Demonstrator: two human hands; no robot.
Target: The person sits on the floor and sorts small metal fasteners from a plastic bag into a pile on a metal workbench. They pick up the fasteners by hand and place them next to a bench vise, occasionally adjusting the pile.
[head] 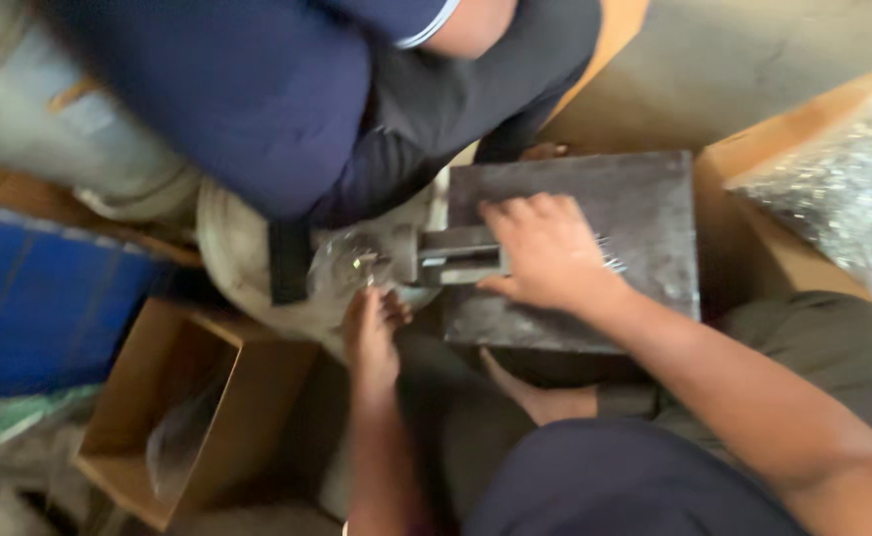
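My right hand (545,248) lies palm down on a grey metal block (644,203), its fingers curled over a metal bracket-like tool (451,256) at the block's left edge. My left hand (371,328) reaches forward below it, fingertips pinched at a small shiny metal part (361,263) just left of the tool. What the fingertips hold is blurred. Another person in a dark blue shirt (257,89) sits close behind the block.
An open cardboard box (173,397) with a plastic bag inside stands at lower left, a blue crate (44,298) beyond it. At right, a clear bag of small shiny parts (843,189) rests on a cardboard box. My bare foot (540,397) sits under the block.
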